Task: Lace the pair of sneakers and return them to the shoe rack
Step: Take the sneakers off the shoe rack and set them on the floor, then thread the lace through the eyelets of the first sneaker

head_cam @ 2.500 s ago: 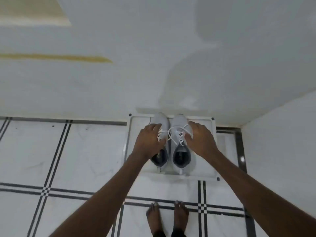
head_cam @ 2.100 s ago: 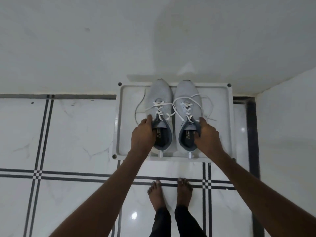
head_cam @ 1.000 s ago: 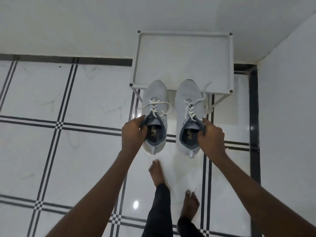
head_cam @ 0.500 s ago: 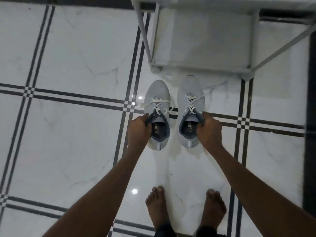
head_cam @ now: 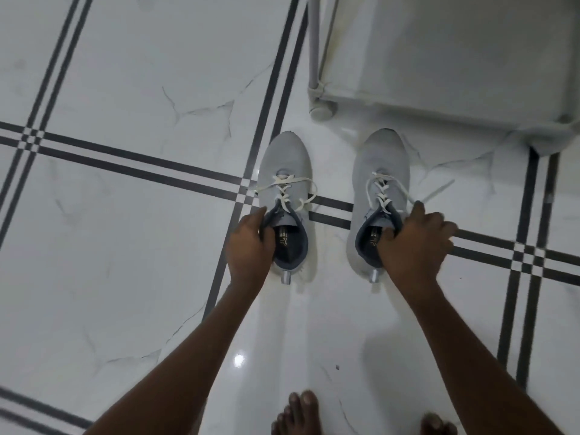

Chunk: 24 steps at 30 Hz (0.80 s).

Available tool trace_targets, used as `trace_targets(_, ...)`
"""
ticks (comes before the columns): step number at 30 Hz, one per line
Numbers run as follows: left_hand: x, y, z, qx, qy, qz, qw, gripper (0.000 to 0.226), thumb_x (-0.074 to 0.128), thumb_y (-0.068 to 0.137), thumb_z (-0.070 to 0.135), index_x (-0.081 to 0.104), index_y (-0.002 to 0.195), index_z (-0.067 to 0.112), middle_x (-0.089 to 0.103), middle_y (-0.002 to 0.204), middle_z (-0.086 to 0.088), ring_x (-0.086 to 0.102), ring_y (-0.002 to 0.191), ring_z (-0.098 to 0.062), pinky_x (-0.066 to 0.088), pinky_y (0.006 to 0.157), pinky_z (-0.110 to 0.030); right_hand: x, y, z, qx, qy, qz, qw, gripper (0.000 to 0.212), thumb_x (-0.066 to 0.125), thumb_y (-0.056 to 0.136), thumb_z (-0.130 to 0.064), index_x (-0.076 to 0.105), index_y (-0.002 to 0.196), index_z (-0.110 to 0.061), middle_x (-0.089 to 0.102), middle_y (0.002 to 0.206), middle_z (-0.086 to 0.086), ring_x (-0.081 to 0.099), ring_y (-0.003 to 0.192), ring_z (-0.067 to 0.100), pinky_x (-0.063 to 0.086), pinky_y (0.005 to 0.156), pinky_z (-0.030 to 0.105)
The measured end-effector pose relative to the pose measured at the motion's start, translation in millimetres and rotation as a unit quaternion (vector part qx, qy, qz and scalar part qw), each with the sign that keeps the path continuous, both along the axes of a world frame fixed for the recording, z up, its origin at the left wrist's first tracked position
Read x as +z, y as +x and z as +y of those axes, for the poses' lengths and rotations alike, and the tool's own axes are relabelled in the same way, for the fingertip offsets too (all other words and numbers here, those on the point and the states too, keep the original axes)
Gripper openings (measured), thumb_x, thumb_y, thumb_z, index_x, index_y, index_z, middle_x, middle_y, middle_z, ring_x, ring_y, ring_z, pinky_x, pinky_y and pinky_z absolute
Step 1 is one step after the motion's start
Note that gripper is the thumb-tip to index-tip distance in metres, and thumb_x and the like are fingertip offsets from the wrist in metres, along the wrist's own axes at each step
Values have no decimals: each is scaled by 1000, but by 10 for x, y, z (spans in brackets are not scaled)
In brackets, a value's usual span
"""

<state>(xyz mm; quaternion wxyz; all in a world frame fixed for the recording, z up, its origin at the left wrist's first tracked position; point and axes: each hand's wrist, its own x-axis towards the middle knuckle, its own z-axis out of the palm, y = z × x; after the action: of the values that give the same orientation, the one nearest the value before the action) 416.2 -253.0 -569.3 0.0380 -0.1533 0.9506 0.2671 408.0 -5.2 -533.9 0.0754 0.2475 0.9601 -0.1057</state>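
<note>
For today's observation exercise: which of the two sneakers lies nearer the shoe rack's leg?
The left sneaker, held by the left hand; its toe sits just below the rack's leg.

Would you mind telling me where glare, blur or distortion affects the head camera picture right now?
Head view: a small bright glare spot sits on the glossy floor tiles between the forearms; the shoe rack at top right is soft and smeared; the dark tile lines bow outward from wide-angle distortion; both sneakers and hands stay fairly sharp.
</note>
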Motion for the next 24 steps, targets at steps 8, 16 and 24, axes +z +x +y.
trace_targets(8,273,-355,-455,-33,164,-124,978,31,59,94,46,71,92,18,73,72,-5,72,63,-15,56,67,-29,5,-319,-1093,215,-211,127,945,49,57,77,9,62,122,-9,64,119,11,50,109,34,43,91,39)
trace_targets(16,879,-972,-733,-162,42,-287,943,17,66,92,27,78,86,16,63,64,-1,53,49,-15,48,50,-22,-343,-641,-1097,280,-219,34,934,16,69,84,-29,69,76,-16,68,72,10,56,85,31,42,68,33)
trace_targets(24,1028,-1011,-740,-182,-174,-282,926,8,73,82,18,78,88,15,72,64,4,72,79,-11,53,70,-28,-147,-805,-907,193,-153,34,969,31,67,82,-48,71,70,-19,63,67,5,56,68,28,35,61,28)
